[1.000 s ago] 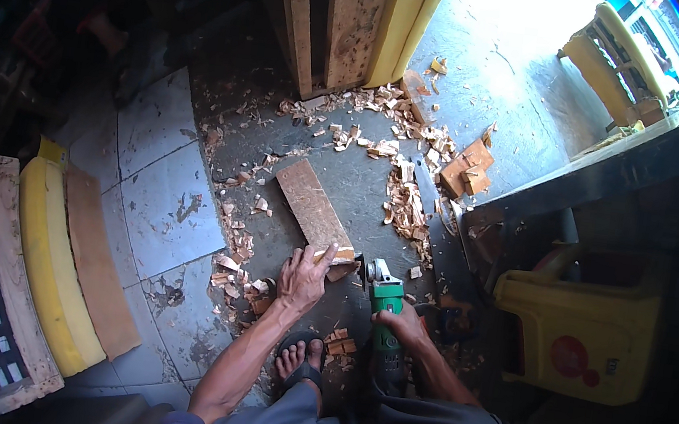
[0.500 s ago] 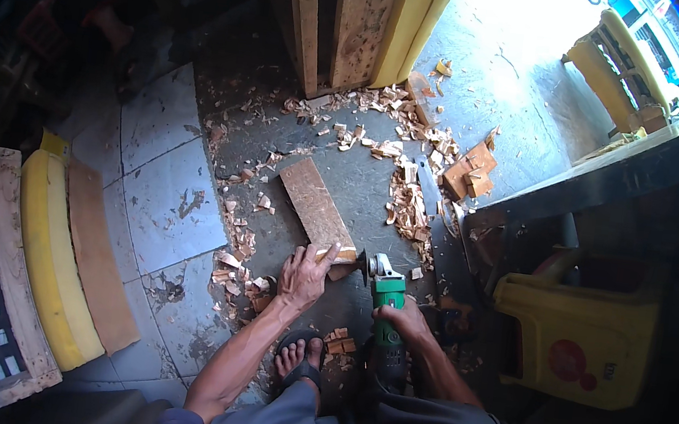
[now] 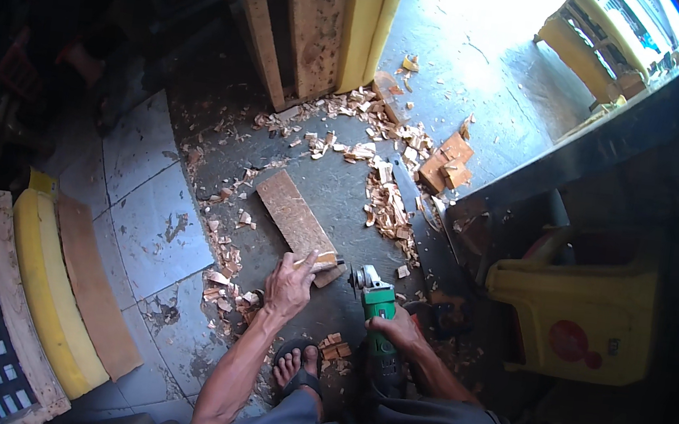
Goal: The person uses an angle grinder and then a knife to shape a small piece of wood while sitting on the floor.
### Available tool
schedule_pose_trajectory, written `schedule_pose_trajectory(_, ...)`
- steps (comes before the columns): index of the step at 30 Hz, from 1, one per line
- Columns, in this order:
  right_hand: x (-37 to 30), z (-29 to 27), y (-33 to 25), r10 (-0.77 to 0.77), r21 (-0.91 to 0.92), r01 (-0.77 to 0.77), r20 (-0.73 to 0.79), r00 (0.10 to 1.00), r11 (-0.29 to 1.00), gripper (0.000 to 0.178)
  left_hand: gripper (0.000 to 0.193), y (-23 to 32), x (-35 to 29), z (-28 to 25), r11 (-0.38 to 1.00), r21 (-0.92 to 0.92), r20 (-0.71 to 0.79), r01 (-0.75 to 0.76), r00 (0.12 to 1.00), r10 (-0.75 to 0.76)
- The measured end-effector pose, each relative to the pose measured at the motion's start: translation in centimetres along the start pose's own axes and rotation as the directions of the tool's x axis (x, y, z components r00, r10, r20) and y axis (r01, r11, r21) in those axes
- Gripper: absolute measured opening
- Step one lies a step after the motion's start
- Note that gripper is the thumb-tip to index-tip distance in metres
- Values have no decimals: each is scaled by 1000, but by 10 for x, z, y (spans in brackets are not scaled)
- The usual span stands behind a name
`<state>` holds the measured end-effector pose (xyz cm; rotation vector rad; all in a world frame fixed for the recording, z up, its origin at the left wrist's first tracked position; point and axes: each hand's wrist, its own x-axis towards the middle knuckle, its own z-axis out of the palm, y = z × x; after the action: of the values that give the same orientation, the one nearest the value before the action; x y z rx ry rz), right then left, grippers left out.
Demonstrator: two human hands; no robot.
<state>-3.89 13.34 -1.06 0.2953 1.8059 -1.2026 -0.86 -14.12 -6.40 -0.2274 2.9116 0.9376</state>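
Note:
A rectangular wooden board lies at a slant on the dark floor, its near end lighter and freshly cut. My left hand grips that near end at its left corner, one finger stretched along the edge. Under the board's near end a smaller wood piece sticks out. In my right hand is a green angle grinder, held round its body. Its disc stands just right of the board's end, with a small gap between them.
Wood shavings curve round the board. Beyond them lie wood blocks; a long dark flat strip is on the right. A yellow plastic container stands right, yellow-padded frames left. My sandalled foot is close below.
The grinder's disc has come away from the board's near end, leaving a gap. My left hand stays at the board. The whole view has shifted somewhat.

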Motion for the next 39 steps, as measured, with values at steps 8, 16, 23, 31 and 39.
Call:
schedule_pose_trajectory(8, 7, -12, -10, -41, -201, 7, -166, 985, 980, 68, 54, -26, -7, 6, 931, -361, 117, 49, 993, -7)
schedule_pose_trajectory(16, 11, -21, -39, -137, -424, 109, -37, 990, 899, 79, 53, -38, -2, 2, 888, -444, 243, 118, 970, -8)
schedule_pose_trajectory(23, 20, -18, -42, -173, -467, 133, -43, 984, 874, 77, 55, -46, -2, 8, 879, -471, 199, 77, 980, 20)
schedule_pose_trajectory(31, 25, -20, -38, -230, -496, 192, -17, 973, 847, 77, 55, -50, -1, 7, 897, -434, 227, 87, 974, 15)
schedule_pose_trajectory(39, 28, -25, -42, -239, -521, 201, -6, 971, 830, 79, 54, -45, 1, 2, 892, -441, 250, 98, 968, 17)
